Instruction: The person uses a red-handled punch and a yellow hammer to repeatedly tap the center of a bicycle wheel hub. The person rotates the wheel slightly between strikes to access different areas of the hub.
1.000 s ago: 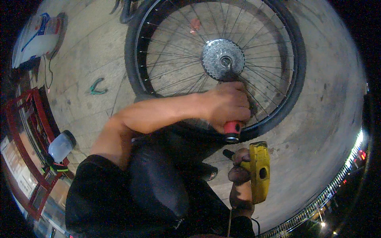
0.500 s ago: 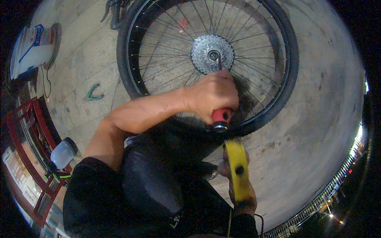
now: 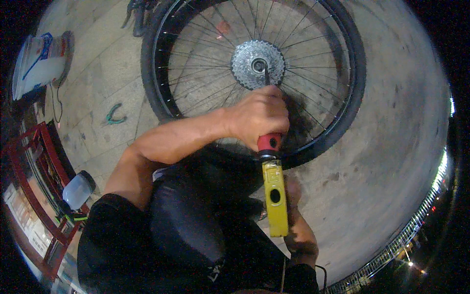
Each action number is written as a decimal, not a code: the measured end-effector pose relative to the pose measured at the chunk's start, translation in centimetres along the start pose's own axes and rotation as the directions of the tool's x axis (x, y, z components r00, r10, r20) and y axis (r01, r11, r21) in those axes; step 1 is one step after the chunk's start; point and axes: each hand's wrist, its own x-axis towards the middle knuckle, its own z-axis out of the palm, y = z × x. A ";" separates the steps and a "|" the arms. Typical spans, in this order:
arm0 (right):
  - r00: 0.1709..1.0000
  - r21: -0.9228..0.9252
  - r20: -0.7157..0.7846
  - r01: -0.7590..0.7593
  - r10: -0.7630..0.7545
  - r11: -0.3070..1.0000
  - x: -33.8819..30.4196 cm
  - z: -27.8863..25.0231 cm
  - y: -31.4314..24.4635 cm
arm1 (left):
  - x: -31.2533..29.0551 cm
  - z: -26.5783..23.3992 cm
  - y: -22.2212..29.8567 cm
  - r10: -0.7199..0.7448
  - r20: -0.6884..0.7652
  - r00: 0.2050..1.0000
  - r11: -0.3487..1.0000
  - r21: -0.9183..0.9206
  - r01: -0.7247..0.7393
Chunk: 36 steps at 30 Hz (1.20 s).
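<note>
My left hand (image 3: 259, 113) is wrapped round a red-handled screwdriver (image 3: 269, 142). Its dark shaft runs up to the hub at the middle of a silver cassette (image 3: 245, 61), and the tip sits by the hub's centre ring. The cassette belongs to a bicycle wheel (image 3: 353, 73) lying flat on the ground. In my right hand (image 3: 293, 192) is a hammer with a yellow head (image 3: 275, 215), seen from above with a black oval in its middle. The head's far end meets the screwdriver's metal cap. The head hides the hammer's handle and most of my right fingers.
Green-handled pliers (image 3: 115, 114) lie on the paving left of the wheel. A white tub (image 3: 41, 61) stands farther left. Below it are a red metal frame (image 3: 54, 171) and a translucent container (image 3: 78, 190). A dark bicycle part (image 3: 140, 22) rests at the top left.
The hammer has swung left and away from me, from beside the screwdriver to its capped end. My left hand keeps its grip, and the whole view has shifted slightly.
</note>
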 end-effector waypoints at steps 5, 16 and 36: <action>1.000 0.000 0.012 -0.001 0.001 1.000 0.3 -0.3 -0.3 | 0.3 -0.1 0.3 -0.011 -0.029 1.000 1.000 0.006 0.011; 1.000 -0.011 0.012 0.002 -0.002 1.000 0.6 -1.0 -0.5 | 0.6 0.7 0.4 -0.024 -0.059 0.998 0.999 0.022 0.025; 1.000 -0.002 0.013 0.002 -0.002 1.000 0.6 -1.9 -0.6 | 1.2 0.9 0.7 -0.044 -0.084 0.995 0.994 0.100 0.053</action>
